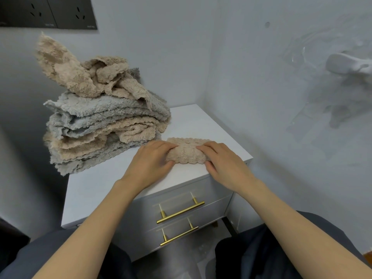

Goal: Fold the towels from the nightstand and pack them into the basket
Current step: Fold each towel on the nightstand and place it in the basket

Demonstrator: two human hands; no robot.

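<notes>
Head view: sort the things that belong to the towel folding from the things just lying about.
Job: folded beige towel, gripped by left hand and right hand; towel pile; nightstand.
Lying about: wall sockets; drawer handles; white wall fixture.

- The folded towel (186,153) in front of you is beige all over, with a nubbly pile and a scalloped edge.
- The towel pile (104,125) shows you beige and pale blue-grey layers in turn; the crumpled ones on top are beige.
- Your nightstand (96,190) is white, top and drawer fronts alike.
- Its two drawer handles (180,212) are brass-gold bars.
- The wall (161,47) is plain pale grey-white.
- The socket panels (48,12) are black.
- Your trousers (261,248) are dark grey-blue.
</notes>
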